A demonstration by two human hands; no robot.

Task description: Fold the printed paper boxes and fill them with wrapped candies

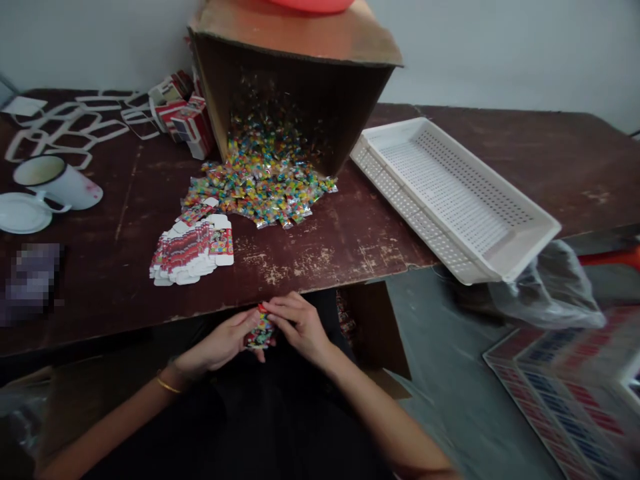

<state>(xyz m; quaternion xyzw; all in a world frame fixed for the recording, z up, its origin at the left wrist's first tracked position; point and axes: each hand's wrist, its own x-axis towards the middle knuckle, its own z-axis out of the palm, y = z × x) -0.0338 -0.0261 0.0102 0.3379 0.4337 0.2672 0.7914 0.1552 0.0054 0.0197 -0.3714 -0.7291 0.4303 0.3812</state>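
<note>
We hold a small colourful carton [259,330] at the frame's lower centre, our left hand [226,343] clamped on its side, our right hand [301,324] pinching its top end. Beyond, fanned flat cartons [186,252] lie centre-left; upper centre, shiny packets [270,190] spill from a cardboard box [295,41].

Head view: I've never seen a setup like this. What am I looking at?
There is no machine here: these are a person's bare hands, seen from a camera worn on their head, looking forward and down. The left hand and right hand together hold a small colourful item, too small to identify. On the dark table, wrapped pieces spill from a cardboard box. Flat printed cartons lie fanned nearer the person; a white basket sits to the right, a mug to the left.
</note>
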